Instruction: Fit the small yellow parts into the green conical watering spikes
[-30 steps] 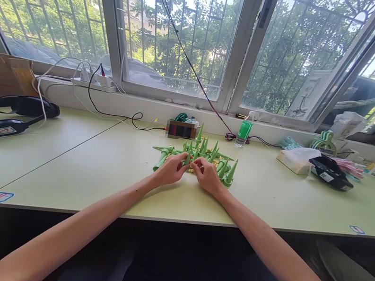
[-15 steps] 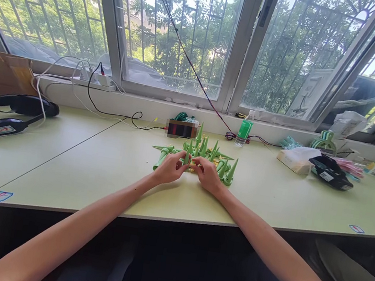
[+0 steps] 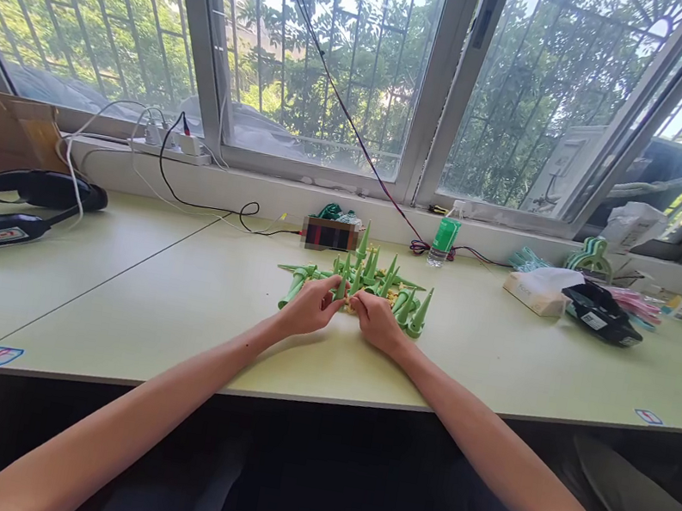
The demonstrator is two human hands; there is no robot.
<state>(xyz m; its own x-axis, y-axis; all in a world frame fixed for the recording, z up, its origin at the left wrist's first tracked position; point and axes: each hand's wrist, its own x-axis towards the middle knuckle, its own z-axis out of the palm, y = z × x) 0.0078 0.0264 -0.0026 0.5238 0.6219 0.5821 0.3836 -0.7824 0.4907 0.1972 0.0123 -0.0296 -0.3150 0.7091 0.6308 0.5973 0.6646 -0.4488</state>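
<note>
My left hand (image 3: 308,304) is closed around a green cone-shaped plastic spike (image 3: 342,284), its point upward. Close beside it, my right hand (image 3: 377,320) has thumb and fingers pinched together near the spike's lower end; whatever is between those fingertips is too small to make out. Around both hands lies a pile of similar green spikes (image 3: 418,314), some standing point up, others lying flat. Small yellow pieces (image 3: 351,306) are scattered among them.
Behind the pile sits a dark device with a blurred front (image 3: 330,234). A green-labelled bottle (image 3: 446,236) stands near the windowsill. To the right are a tissue box (image 3: 534,293) and a black strapped object (image 3: 602,313); a black headset (image 3: 14,211) lies far left, near cables.
The fingers of my right hand have drawn closer together in a pinch. My left hand and the spike stay in nearly the same place.
</note>
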